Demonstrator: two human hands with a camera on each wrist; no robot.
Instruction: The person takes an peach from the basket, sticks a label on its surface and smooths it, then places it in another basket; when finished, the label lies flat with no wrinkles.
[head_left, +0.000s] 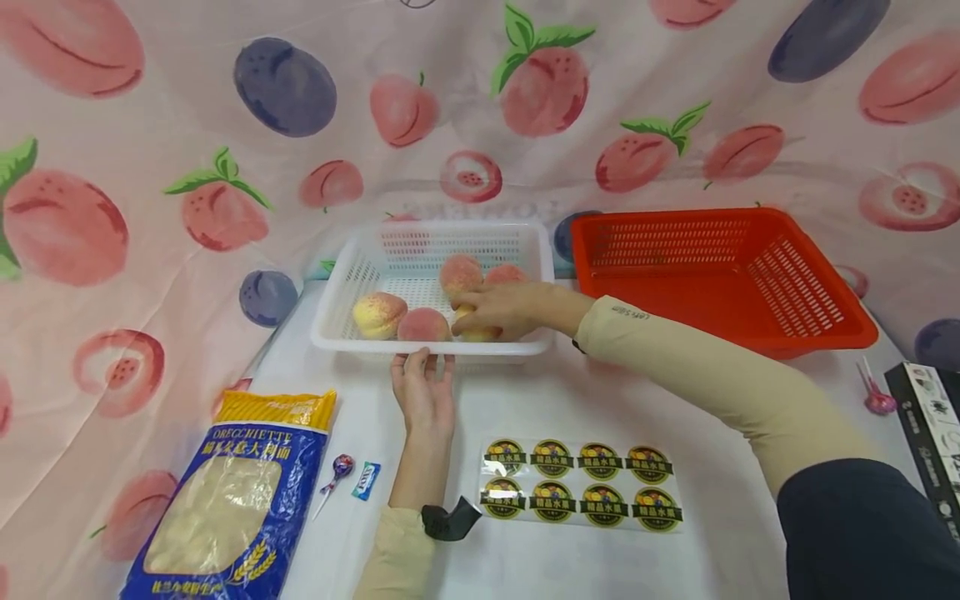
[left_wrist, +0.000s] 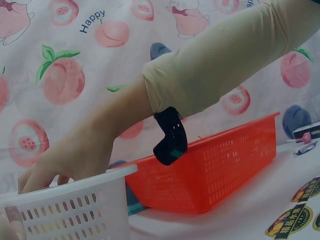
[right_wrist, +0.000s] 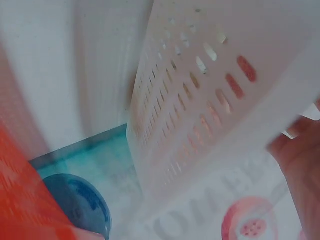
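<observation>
In the head view, a white plastic basket [head_left: 337, 308] holds several peaches. My right hand [head_left: 502, 308] reaches in at its front right, fingers curled over a yellowish peach [head_left: 480, 333] that the hand partly covers. Beside it sits a pink peach [head_left: 423, 326], and a yellow-and-pink peach [head_left: 379, 315] is farther left. Two more lie behind, a peach [head_left: 461, 273] and another peach [head_left: 505, 274] partly behind the right hand. Palm up, my left hand [head_left: 426, 396] touches the basket's front rim with its fingertips. The right wrist view shows the basket's slotted wall [right_wrist: 200, 100] up close.
An empty red basket [head_left: 675, 308] stands to the right of the white one. In front lies a sheet of round fruit stickers [head_left: 581, 485]. At left are a blue pasta bag [head_left: 225, 500], a lollipop [head_left: 342, 467] and a small blue packet [head_left: 366, 481]. A black box [head_left: 926, 433] and another lollipop [head_left: 879, 402] are far right.
</observation>
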